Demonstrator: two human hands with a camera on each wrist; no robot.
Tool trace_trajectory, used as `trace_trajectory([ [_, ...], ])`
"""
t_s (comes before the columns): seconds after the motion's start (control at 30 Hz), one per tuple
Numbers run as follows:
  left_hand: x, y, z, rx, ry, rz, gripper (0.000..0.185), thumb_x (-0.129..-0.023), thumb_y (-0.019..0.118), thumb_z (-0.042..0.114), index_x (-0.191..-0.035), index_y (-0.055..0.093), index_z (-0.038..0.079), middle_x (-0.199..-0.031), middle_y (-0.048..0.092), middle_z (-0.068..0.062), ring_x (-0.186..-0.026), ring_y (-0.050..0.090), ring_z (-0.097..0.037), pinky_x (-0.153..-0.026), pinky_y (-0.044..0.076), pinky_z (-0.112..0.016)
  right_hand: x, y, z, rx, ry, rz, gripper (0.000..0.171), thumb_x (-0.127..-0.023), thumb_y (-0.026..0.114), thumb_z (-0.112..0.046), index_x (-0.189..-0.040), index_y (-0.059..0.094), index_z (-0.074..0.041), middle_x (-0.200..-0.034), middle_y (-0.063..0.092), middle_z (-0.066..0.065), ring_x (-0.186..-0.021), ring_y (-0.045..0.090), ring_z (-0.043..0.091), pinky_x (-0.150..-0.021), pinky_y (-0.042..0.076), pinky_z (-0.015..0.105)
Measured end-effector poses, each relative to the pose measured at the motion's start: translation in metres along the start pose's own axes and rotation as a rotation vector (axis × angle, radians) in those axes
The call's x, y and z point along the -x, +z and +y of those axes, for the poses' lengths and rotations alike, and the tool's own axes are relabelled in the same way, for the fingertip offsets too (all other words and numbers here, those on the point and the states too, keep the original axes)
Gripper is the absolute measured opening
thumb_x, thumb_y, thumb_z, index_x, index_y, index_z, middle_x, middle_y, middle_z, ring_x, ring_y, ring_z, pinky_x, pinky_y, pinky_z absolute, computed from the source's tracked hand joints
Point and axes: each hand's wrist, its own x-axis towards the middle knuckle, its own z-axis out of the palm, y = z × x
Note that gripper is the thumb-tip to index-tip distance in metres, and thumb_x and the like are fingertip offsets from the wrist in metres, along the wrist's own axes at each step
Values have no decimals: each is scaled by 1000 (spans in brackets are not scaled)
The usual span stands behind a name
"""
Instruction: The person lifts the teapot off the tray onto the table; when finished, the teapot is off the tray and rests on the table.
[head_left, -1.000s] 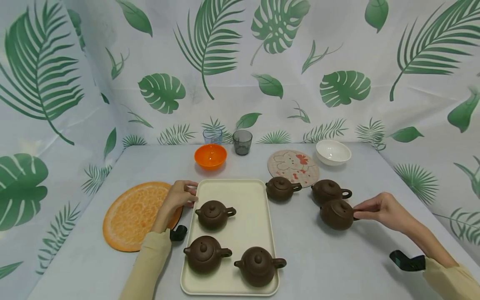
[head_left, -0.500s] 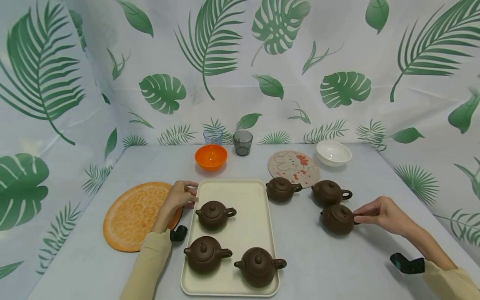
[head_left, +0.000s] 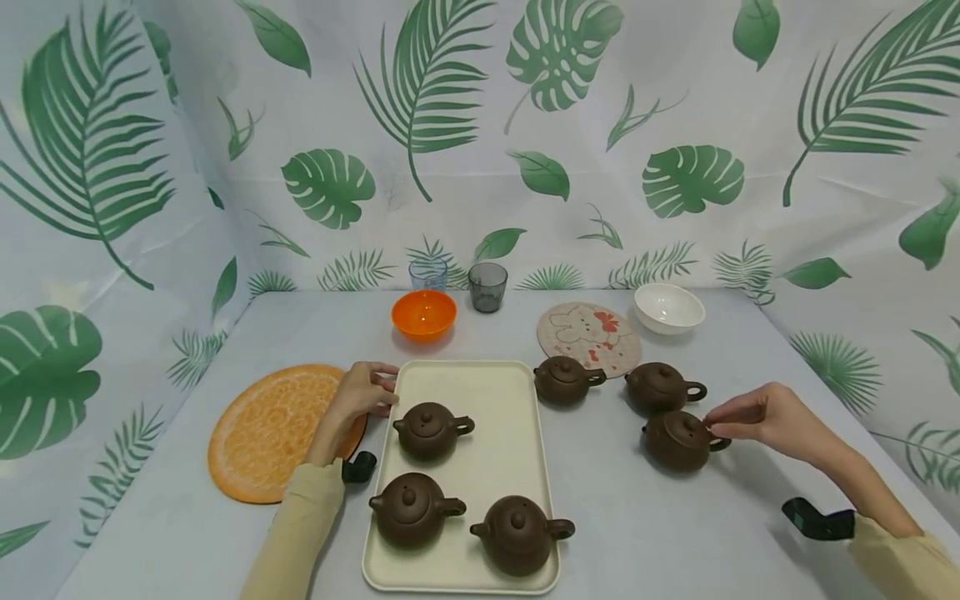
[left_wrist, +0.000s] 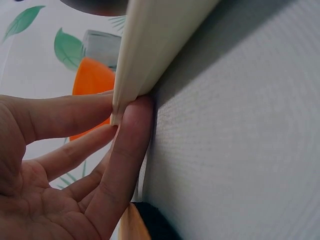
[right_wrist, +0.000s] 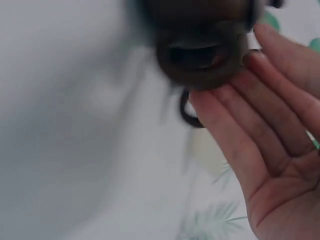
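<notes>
My left hand (head_left: 363, 396) pinches the left rim of a cream rectangular tray (head_left: 502, 433); the left wrist view has thumb and fingers on either side of the tray edge (left_wrist: 131, 75). Three dark brown teapots stand on it: one at the upper left (head_left: 427, 432), one at the lower left (head_left: 412, 510), one at the lower right (head_left: 517, 537). On the right, my right hand (head_left: 776, 421) hovers at the handle of another brown teapot (head_left: 675, 442), whose loop shows below the fingertips. Up close this handle (right_wrist: 200, 65) is blurred, with nearly straight fingers beside it.
Two more brown teapots stand beyond, one by the tray's right rim (head_left: 564, 382), one farther right (head_left: 658, 387). Behind are an orange bowl (head_left: 423, 317), a grey glass (head_left: 487, 289), a clear blue-tinted glass, a rabbit mat (head_left: 581, 329) and a white bowl (head_left: 669, 310). An orange-slice mat (head_left: 262, 433) lies left.
The right-hand teapot came slightly nearer and settled on the table. My right hand then let go of its handle and rose a little. My left hand has stayed on the tray.
</notes>
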Motion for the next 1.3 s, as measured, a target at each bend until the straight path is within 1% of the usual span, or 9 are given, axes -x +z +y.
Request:
trace_trajectory([
  [0.13, -2, 1, -1, -5, -7, 8, 47, -78, 67, -10, -124, 58, -6, -90, 62, -17, -61, 60, -16, -56, 58, -29, -11, -3, -23, 24, 46, 69, 18, -81, 75, -10, -95, 75, 2, -89, 74, 6, -74, 67, 0, -63, 54, 17],
  [0.23, -2, 2, -1, -1, -10, 13, 48, -77, 67, -10, -124, 58, -6, -89, 62, -16, -60, 60, -16, -56, 57, -29, -26, 2, -44, 16, 68, 76, 22, -84, 74, -14, -98, 74, 2, -93, 73, 13, -76, 69, 4, -66, 55, 18],
  [0.33, -2, 1, -1, 1, -6, 9, 48, -77, 67, -11, -124, 58, -6, -90, 62, -17, -61, 61, -17, -55, 57, -29, -46, 15, -66, -21, 69, 60, 25, -85, 73, -16, -101, 73, 3, -96, 73, 14, -80, 69, 8, -69, 56, 19],
  [0.5, 0, 2, -1, -2, 1, 3, 48, -78, 67, -9, -125, 57, -6, -91, 63, -18, -64, 62, -17, -57, 58, -29, -80, 49, -97, -104, -13, 19, 26, -84, 73, -14, -102, 72, 5, -93, 73, 12, -81, 70, 11, -70, 56, 20],
  [0.6, 0, 2, -2, 3, 11, -5, 48, -79, 67, -10, -126, 57, -6, -91, 63, -18, -64, 62, -16, -57, 58, -30, -95, 68, -112, -132, -73, -19, 23, -84, 73, -13, -101, 73, 4, -92, 74, 10, -80, 70, 14, -68, 56, 22],
  [0.73, 0, 2, -2, 1, 16, -1, 48, -78, 67, -11, -125, 57, -7, -89, 62, -17, -63, 61, -16, -57, 58, -30, -113, 91, -131, -125, -155, -77, 20, -84, 74, -13, -98, 74, 1, -92, 73, 9, -81, 70, 15, -69, 57, 24],
  [0.87, 0, 2, -1, -7, 12, 11, 48, -78, 67, -10, -125, 57, -6, -91, 63, -18, -64, 63, -16, -57, 58, -30, -130, 114, -147, -112, -194, -142, 21, -83, 74, -14, -97, 74, 2, -91, 73, 8, -82, 71, 15, -70, 58, 23],
  [1.03, 0, 1, -1, 4, 17, 5, 48, -78, 67, -11, -125, 57, -7, -88, 62, -17, -62, 61, -16, -56, 58, -30, -143, 136, -162, -97, -223, -194, 23, -82, 76, -16, -96, 75, 2, -89, 74, 7, -81, 71, 14, -69, 57, 21],
  [1.3, 0, 1, -1, 10, 23, -3, 48, -78, 66, -12, -124, 57, -8, -86, 61, -15, -60, 60, -16, -56, 58, -30, -155, 158, -175, -72, -281, -225, 20, -81, 77, -15, -93, 76, 1, -83, 74, 4, -75, 70, 7, -66, 55, 16],
])
